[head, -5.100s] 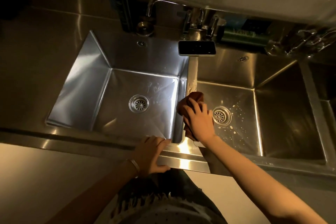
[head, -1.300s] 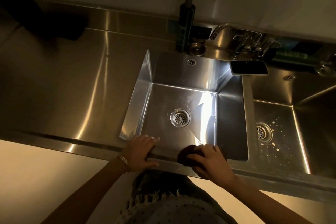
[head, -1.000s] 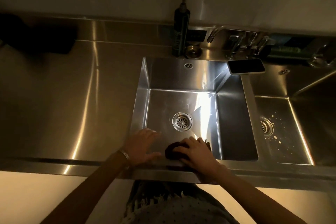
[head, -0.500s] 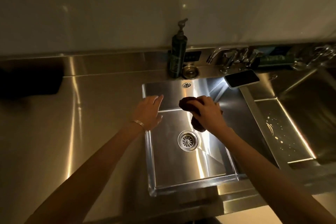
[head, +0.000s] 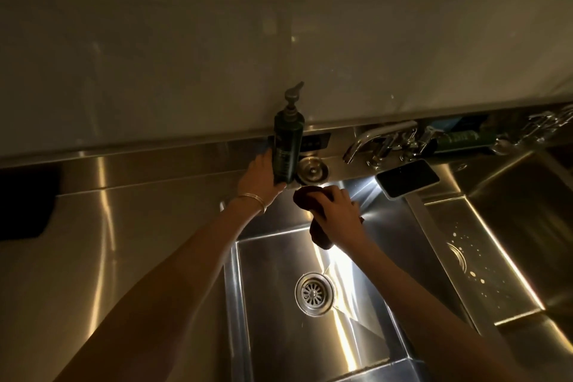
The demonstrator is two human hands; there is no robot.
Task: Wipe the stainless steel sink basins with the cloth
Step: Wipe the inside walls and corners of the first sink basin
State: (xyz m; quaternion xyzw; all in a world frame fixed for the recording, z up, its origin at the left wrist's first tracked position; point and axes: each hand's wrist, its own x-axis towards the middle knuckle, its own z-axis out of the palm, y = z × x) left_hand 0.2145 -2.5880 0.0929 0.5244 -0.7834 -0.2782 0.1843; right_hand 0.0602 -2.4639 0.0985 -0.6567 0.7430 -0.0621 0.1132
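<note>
Fingers (head: 336, 194) of the right hand (head: 339, 214) bunched round a dark rust-brown cloth (head: 321, 237), held against the far wall of the left basin (head: 279, 319), just below the back ledge. Left hand (head: 259, 180) wrapped round the base of a tall dark green pump bottle (head: 286, 146) at that ledge, with a thin bracelet (head: 252, 197) at the wrist. Judged by looks: left basin largely done, its brushed steel floor smooth and glare-bright around a round ribbed drain (head: 314, 294), with no spots visible. Right basin (head: 502, 226) apparently not yet wiped, its floor dotted with pale droplets (head: 471, 273). Flat dark phone (head: 407, 178) on the far end of the divider, curved chrome tap (head: 378, 139) behind. Boxy, sharp-cornered basins; soft, crumpled cloth; dim warm light.
</note>
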